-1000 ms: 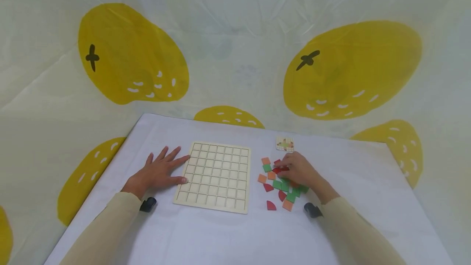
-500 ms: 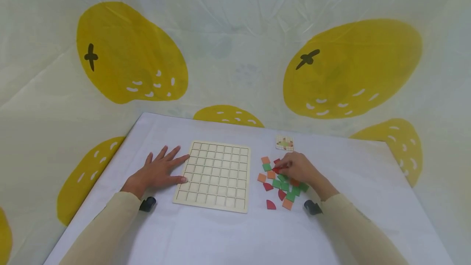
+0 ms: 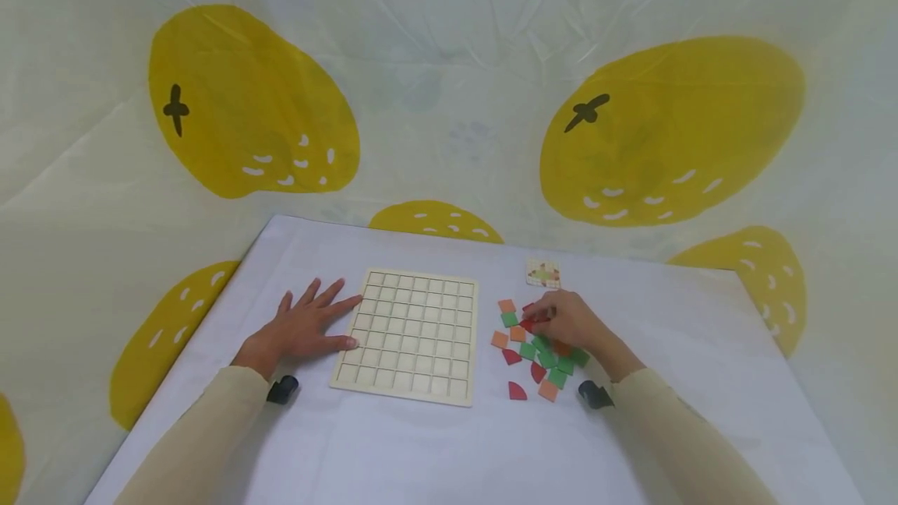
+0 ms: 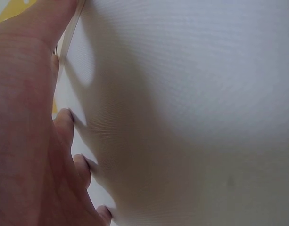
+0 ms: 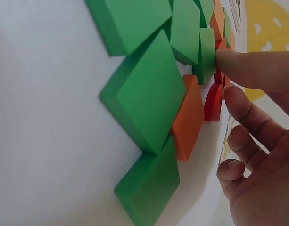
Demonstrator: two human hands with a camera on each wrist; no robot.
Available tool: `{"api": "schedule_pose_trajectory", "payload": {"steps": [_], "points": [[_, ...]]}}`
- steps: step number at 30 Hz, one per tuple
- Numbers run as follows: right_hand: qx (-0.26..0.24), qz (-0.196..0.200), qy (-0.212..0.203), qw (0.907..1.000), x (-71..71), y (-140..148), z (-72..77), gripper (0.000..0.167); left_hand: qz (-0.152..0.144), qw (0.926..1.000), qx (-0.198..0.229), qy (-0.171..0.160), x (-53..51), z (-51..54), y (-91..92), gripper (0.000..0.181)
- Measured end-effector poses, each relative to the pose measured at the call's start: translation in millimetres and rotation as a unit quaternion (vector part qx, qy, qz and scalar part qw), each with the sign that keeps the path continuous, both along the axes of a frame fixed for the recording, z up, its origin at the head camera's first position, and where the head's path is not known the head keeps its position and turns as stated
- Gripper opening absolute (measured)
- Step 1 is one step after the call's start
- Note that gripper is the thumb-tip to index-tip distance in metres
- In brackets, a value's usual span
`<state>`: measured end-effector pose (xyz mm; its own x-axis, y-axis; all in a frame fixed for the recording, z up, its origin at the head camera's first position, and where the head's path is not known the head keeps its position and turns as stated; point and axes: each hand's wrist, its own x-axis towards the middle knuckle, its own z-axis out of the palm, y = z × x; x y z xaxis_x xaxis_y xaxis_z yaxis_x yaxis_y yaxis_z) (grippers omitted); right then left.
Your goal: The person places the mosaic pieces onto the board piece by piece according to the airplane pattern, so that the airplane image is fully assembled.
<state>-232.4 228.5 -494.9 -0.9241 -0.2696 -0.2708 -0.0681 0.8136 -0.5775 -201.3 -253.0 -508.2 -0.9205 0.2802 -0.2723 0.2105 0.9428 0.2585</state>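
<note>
A wooden grid board (image 3: 407, 333) lies flat on the white table. My left hand (image 3: 298, 330) rests to its left with fingers spread, the thumb and index finger touching the board's left edge. In the left wrist view the same hand (image 4: 26, 122) shows straight fingers on the cloth. To the right of the board, my right hand (image 3: 571, 322) is over a loose pile of tiles, thumb and fingers pinching a red quarter-circle tile (image 3: 528, 326). Green tiles (image 5: 144, 89) and an orange tile (image 5: 189, 122) lie beside that hand (image 5: 262, 141) in the right wrist view.
A small pattern card (image 3: 543, 273) lies behind the pile. Loose orange tiles (image 3: 500, 340) and red quarter-circles (image 3: 517, 390) lie between the board and the right arm. A cloth with yellow fruit prints (image 3: 673, 131) hangs behind the table.
The right hand's fingertips have drawn together on a red tile, uncovering part of the pile. Some green tiles have shifted slightly towards the front. The left hand and board have stayed put.
</note>
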Motion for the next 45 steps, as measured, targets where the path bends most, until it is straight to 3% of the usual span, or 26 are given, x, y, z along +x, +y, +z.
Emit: {"api": "schedule_pose_trajectory", "payload": {"steps": [11, 24, 33, 45], "points": [[-0.005, 0.003, -0.007, 1.0000, -4.1, -2, -1.7, 0.030, 0.001, 1.0000, -0.003, 0.003, -1.3, -2.6, 0.3, 0.091], [-0.002, 0.027, 0.018, 0.9995, -4.1, -5, -7.5, 0.024, -0.001, 1.0000, 0.005, 0.004, 0.7, 0.2, 0.0, 0.089], [0.008, 0.036, 0.013, 0.9992, -2.0, -5, -6.7, 0.024, -0.003, 0.9999, -0.013, 0.001, -3.3, -1.6, 1.5, 0.092], [0.012, 0.067, 0.035, 0.9971, -2.1, -1, -9.4, 0.021, -0.007, 0.9992, -0.031, 0.023, -7.0, -0.1, 1.6, 0.089]]}}
